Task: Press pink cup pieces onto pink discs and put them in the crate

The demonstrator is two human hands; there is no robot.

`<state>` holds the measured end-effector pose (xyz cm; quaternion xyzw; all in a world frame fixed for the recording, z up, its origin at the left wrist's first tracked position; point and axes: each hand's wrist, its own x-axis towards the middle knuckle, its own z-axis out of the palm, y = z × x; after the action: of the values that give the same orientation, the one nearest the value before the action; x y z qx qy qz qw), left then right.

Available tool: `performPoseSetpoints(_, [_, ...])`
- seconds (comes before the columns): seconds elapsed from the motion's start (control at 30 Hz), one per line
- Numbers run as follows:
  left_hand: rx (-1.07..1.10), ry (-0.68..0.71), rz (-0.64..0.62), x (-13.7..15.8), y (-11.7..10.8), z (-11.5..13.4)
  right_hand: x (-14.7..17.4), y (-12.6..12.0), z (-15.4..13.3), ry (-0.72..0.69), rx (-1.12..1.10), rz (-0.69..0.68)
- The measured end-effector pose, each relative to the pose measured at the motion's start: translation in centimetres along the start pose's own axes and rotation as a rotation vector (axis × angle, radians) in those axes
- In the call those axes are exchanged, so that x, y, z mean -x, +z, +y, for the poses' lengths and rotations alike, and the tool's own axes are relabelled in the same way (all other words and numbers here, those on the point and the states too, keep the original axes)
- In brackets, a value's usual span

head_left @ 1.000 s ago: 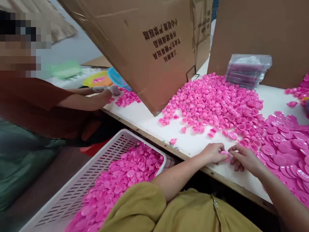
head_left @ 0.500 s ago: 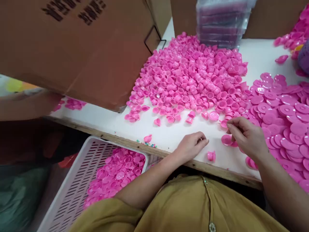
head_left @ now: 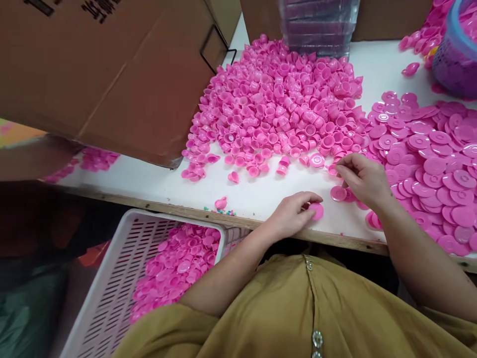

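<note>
A small pink toy saucer (head_left: 317, 212) is between the thumb and fingers of my left hand (head_left: 292, 215), close to the table's front edge. Whether a cup is attached to it is hidden. My right hand (head_left: 363, 180) is closed, thumb and forefinger pinched at the edge of a pink toy cup (head_left: 332, 170). Just below these fingers lies a loose pink saucer (head_left: 338, 193), with others partly under the hand. A big heap of pink cups (head_left: 283, 104) spreads beyond both hands. Right of my right hand lies a pile of pink saucers (head_left: 434, 166).
A large cardboard box (head_left: 112, 74) stands at the left, beside another person's blurred arm (head_left: 40, 154). A white basket (head_left: 112, 263) of pink pieces sits below the table edge (head_left: 238, 221). Clear plastic trays (head_left: 318, 27) stand behind the cups; a blue-rimmed basket (head_left: 456, 54) is far right.
My left hand has taken hold of the pink saucer piece where a cup on its saucer lay on the table. My right hand stays by the same cup. The whole view has shifted slightly.
</note>
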<state>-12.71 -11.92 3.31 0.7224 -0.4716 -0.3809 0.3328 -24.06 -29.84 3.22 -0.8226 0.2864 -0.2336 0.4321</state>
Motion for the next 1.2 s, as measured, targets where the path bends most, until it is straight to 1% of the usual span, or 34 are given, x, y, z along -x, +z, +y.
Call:
performPoseSetpoints(0.07, [0.066,-0.034,0.007,-0.3,-0.9,-0.7,0.0,0.2,0.4,-0.068,0.05,0.023])
performPoseSetpoints(0.1, [0.047,-0.03,0.015,-0.4,-1.3,-1.1,-0.1,0.4,0.5,-0.116,0.089,0.036])
performPoseSetpoints(0.13, [-0.013,-0.011,0.033,-0.5,-1.7,-1.3,-0.2,0.6,0.6,-0.164,0.132,0.049])
performPoseSetpoints(0.23, [-0.282,0.065,0.103,-0.6,-2.6,-2.0,-1.0,1.4,0.7,-0.278,0.263,0.053])
performPoseSetpoints(0.3, [-0.366,0.087,0.14,-0.4,-2.8,-2.3,-2.0,2.0,0.5,-0.338,0.358,0.001])
performPoseSetpoints(0.4, [-0.343,0.127,0.164,0.0,-2.5,-2.7,-3.6,3.2,0.1,-0.391,0.547,-0.147])
performPoseSetpoints(0.5, [-0.35,0.143,0.151,0.0,-1.9,-2.7,-4.7,4.0,-0.2,-0.363,0.674,-0.246])
performPoseSetpoints(0.6, [-0.341,0.084,0.098,-0.4,-1.8,-2.4,-5.2,4.1,-0.7,-0.315,0.661,-0.276])
performPoseSetpoints(0.67, [-0.32,0.039,0.054,-0.7,-2.0,-2.1,-5.6,3.8,-1.2,-0.295,0.64,-0.327])
performPoseSetpoints(0.83, [-0.304,-0.056,-0.014,-1.2,-3.1,-1.9,-7.0,3.2,-3.0,-0.227,0.679,-0.531])
performPoseSetpoints(0.9, [-0.306,-0.065,-0.035,-1.2,-3.4,-1.8,-7.2,3.3,-3.6,-0.216,0.724,-0.595])
performPoseSetpoints(1.0, [-0.307,-0.029,-0.042,-0.7,-3.1,-1.8,-6.9,3.7,-3.9,-0.222,0.79,-0.667])
performPoseSetpoints(1.1, [-0.336,0.027,0.01,0.3,-2.3,-2.1,-5.9,3.9,-3.6,-0.254,0.747,-0.657])
performPoseSetpoints(1.2, [-0.339,0.03,0.089,1.2,-1.7,-2.6,-4.7,3.8,-3.1,-0.309,0.56,-0.549])
